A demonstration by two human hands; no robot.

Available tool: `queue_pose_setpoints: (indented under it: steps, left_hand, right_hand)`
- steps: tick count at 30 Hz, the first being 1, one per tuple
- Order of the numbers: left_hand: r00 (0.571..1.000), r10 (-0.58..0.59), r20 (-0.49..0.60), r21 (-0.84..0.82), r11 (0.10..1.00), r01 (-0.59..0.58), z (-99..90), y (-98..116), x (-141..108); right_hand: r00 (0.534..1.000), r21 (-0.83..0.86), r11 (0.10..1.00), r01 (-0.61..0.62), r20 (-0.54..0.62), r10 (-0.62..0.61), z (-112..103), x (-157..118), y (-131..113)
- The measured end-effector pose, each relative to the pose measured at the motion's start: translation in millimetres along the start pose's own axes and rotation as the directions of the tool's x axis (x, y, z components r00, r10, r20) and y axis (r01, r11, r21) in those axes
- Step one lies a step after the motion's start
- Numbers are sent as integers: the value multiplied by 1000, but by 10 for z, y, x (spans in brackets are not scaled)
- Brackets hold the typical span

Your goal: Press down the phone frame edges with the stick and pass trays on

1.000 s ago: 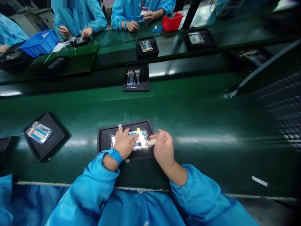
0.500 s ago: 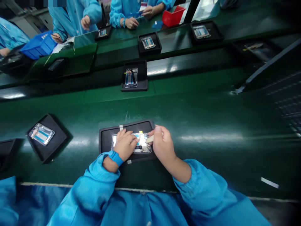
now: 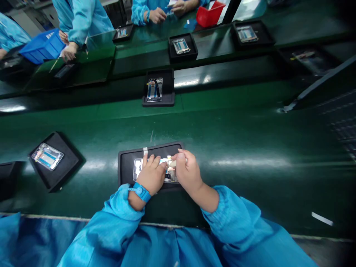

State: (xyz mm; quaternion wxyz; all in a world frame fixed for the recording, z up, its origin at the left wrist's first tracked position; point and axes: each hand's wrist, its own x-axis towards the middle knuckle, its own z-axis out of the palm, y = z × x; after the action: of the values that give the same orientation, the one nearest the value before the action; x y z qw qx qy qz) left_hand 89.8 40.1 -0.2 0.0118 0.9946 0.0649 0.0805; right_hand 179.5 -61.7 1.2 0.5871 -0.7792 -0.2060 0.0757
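In front of me an opened phone (image 3: 137,170) with bare inner parts lies sideways in a black tray (image 3: 125,160). My left hand (image 3: 152,175) rests flat across its middle, fingers stretched out, and covers part of it. My right hand (image 3: 189,173) pinches a pale pry stick (image 3: 172,163), whose blunt tip points at the phone's right part, by a small yellow tab. Whether the tip touches the parts I cannot tell. The right hand hides the phone's right end.
Another phone (image 3: 48,156) sits in a tilted tray (image 3: 64,163) on the left. Beyond it, more trays with phones stand on the green bench (image 3: 236,129). Co-workers in blue sit opposite, near a blue bin (image 3: 43,46) and a red bin (image 3: 210,15). A white strip (image 3: 322,218) lies right.
My right hand has moved slightly left with the pry stick, and my left hand slightly right. Across the bench, a co-worker's hand has come down to a dark tray.
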Motion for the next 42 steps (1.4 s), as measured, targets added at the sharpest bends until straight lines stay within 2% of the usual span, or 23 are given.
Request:
queue_pose_setpoints:
  steps: [4, 10, 16, 20, 23, 26, 28, 29, 31, 32, 34, 35, 37, 38, 42]
  left_hand:
    - [1000, -3, 6, 4, 1000, 3, -2, 20, 2]
    - [999, -11, 42, -9, 1000, 11, -9, 32, 6]
    - [998, -17, 57, -28, 999, 19, -7, 30, 9]
    - [997, -21, 69, -55, 998, 24, -10, 28, 10]
    - [995, -33, 96, -86, 995, 42, -5, 23, 1]
    - [992, -24, 128, -113, 993, 38, 2, 15, -5]
    - [989, -21, 150, -122, 992, 39, -1, 10, -1]
    - [987, -26, 159, -128, 991, 46, -5, 7, 4]
    - [984, -48, 173, -150, 986, 75, -14, -1, 16]
    - [983, -65, 172, -163, 982, 94, -18, -6, 23]
    - [981, -109, 163, -193, 971, 140, -21, -21, 37]
    - [978, -132, 161, -208, 964, 164, -20, -29, 46]
    - [970, -172, 173, -235, 949, 210, -19, -47, 64]
    - [964, -192, 186, -249, 940, 235, -20, -55, 75]
    - [939, -267, 218, -287, 902, 323, -31, -80, 136]
  right_hand:
    - [995, -46, 994, 100, -3, -100, 3, -10, 9]
    - [985, -106, 979, 175, 7, -175, -5, -22, 21]
    - [978, -160, 965, 207, -5, -210, -13, -32, 38]
    - [969, -225, 942, 248, 47, -244, -34, -13, -20]
    - [930, -314, 877, 364, 174, -323, -21, 18, -114]
    - [844, -372, 767, 523, 350, -406, 40, 42, -192]
    - [811, -381, 725, 574, 385, -439, 87, 51, -206]
    - [809, -377, 724, 579, 379, -450, 105, 56, -200]
    - [837, -348, 768, 538, 331, -436, 119, 75, -170]
    - [872, -326, 817, 476, 292, -392, 115, 90, -150]
    - [963, -250, 936, 246, 176, -206, 84, 122, -110]
    - [991, -183, 978, 100, 111, -81, 61, 132, -93]
    - [992, -14, 992, -124, 9, 124, 11, 127, -70]
    - [984, 63, 983, -173, -28, 175, -12, 112, -65]
    - [969, 183, 964, -192, -123, 216, -63, 30, -68]
